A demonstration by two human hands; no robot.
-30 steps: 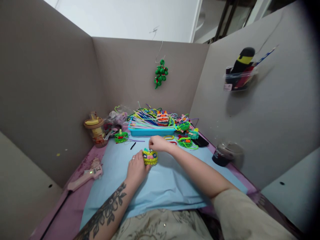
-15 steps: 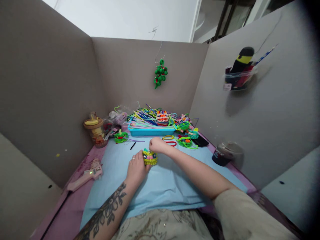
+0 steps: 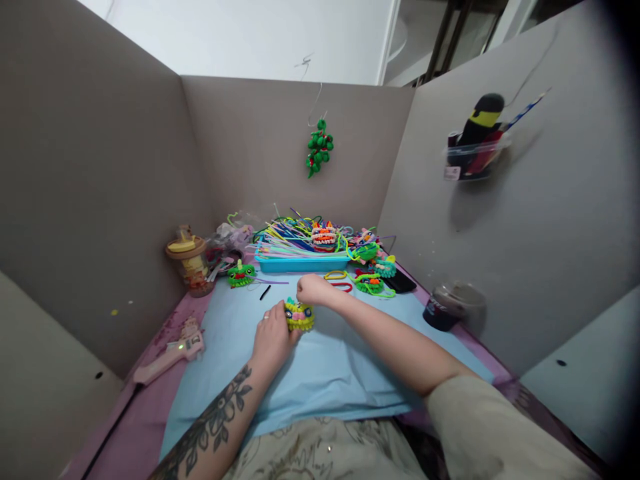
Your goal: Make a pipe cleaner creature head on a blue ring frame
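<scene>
Head camera view, looking down into a grey-walled booth, shows a person's two bare hands over a small yellow fuzzy craft piece with dark-blue, eye-like rounds and a pink patch. This piece sits near the middle of a pale blue, creased sheet laid over a bench with a purple cover. The left hand, with a ring on one finger, grasps the piece from its left side. The right hand is curled with its fingertips at the top of the piece, beside a bit of turquoise; whether it pinches anything cannot be told, as the fingers are hidden.

Beyond the right hand lie a yellow bent fuzzy strand and a red bent fuzzy strand, with a green fuzzy piece trailing a lime strand to their right. Left of the hands are a short black stick and a green fuzzy piece with eyes and a red mouth. Behind them, a bright blue plastic tray bears a heap of many-coloured fuzzy stems. At the bench's left side lies a pink glue gun with a lit green light and a black cord.
</scene>
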